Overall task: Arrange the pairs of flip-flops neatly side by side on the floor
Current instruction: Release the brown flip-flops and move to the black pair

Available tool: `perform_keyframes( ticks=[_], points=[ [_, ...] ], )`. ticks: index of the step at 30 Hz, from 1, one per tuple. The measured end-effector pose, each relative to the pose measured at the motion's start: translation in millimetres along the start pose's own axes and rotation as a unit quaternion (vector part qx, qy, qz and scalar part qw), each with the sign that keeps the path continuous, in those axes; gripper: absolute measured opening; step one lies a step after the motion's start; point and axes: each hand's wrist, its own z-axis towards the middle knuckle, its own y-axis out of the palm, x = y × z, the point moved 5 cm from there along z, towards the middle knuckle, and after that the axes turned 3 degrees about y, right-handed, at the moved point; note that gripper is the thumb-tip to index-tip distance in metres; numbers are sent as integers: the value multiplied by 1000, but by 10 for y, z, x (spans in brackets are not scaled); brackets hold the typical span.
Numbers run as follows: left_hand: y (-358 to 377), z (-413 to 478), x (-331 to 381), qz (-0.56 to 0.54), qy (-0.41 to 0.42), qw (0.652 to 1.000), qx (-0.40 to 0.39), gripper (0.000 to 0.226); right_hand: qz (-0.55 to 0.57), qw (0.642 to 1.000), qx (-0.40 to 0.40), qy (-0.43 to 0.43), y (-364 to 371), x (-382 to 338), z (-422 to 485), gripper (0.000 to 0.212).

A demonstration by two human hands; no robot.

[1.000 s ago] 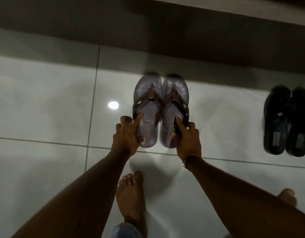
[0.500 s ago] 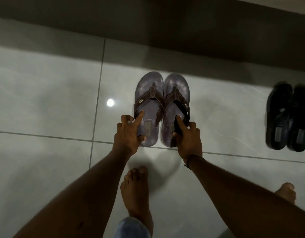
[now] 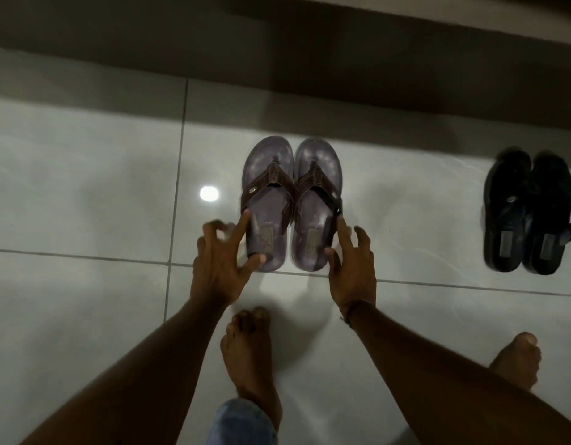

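The left hand (image 3: pixel 218 268) reaches down with fingers spread, its grip apart, forefinger and thumb touching the heel of the left purple flip-flop (image 3: pixel 267 203). Just beside it lies the right purple flip-flop (image 3: pixel 316 203), both flat on the floor (image 3: pixel 85 194), toes pointing away. The right hand (image 3: pixel 353 268) is likewise opened, forefinger at the outer edge; whether it touches is unclear through blur. Glossy pale tiles reflect a light spot (image 3: pixel 209 193). Bare feet stand below. Well apart to the right sits a black pair (image 3: pixel 531 213), side by side.
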Motion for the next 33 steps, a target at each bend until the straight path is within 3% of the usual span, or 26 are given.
perform_keyframes(
  ticks=[5,11,17,25,29,33],
  points=[
    [173,-531,648,56,50,997,-30,76,13,998,30,57,-629,798,-418,55],
    [1315,-435,2263,55,143,985,-83,63,-79,983,60,157,-1860,2583,-179,44],
    [2490,95,3760,14,167,980,-111,65,-51,983,123,128,-2814,3798,702,42],
    [3102,662,4336,25,85,993,-82,77,-7,998,52,24,-2962,4079,1472,52],
    [3155,687,4299,56,70,992,-94,93,-17,999,25,38,-2864,4098,1585,62],
    [3179,631,4297,62,63,991,-102,95,-25,999,22,39,-2823,4132,1583,67]
  ],
)
